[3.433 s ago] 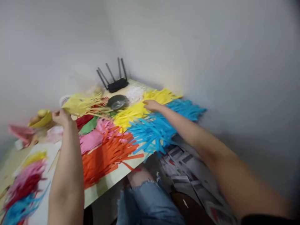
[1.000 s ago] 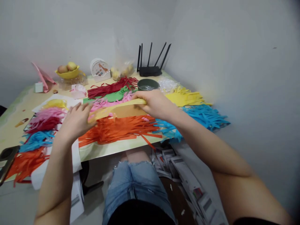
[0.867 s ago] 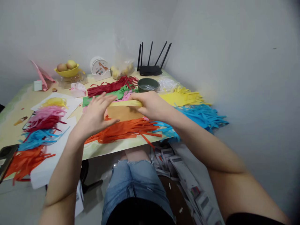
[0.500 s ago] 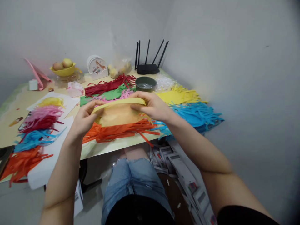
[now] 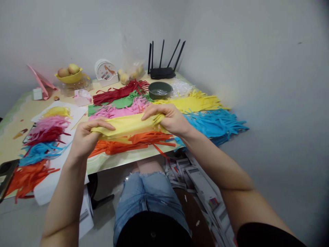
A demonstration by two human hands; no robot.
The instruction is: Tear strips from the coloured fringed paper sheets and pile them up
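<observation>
A strip of yellow fringed paper (image 5: 125, 125) is stretched between my two hands above the table's front part. My left hand (image 5: 88, 135) pinches its left end, and my right hand (image 5: 168, 118) grips the right end, where short fringes show. Under the strip lies orange fringed paper (image 5: 115, 146). Just behind it are pink (image 5: 123, 111), green (image 5: 120, 102) and dark red (image 5: 117, 94) fringed pieces. Yellow fringed paper (image 5: 195, 103) and blue fringed paper (image 5: 213, 125) lie to the right of my right hand.
Bundled tassels (image 5: 52, 127) lie at the left on white paper, by a phone (image 5: 7, 175). Behind stand a green bowl (image 5: 159, 90), a black router (image 5: 161, 72), a yellow fruit bowl (image 5: 69, 78) and a plastic bag (image 5: 131, 70). Boxes (image 5: 203, 185) lie below the table.
The yellow strip has turned from an upward arch to a flatter, stretched shape with its broad face showing. My left hand has moved slightly left and down.
</observation>
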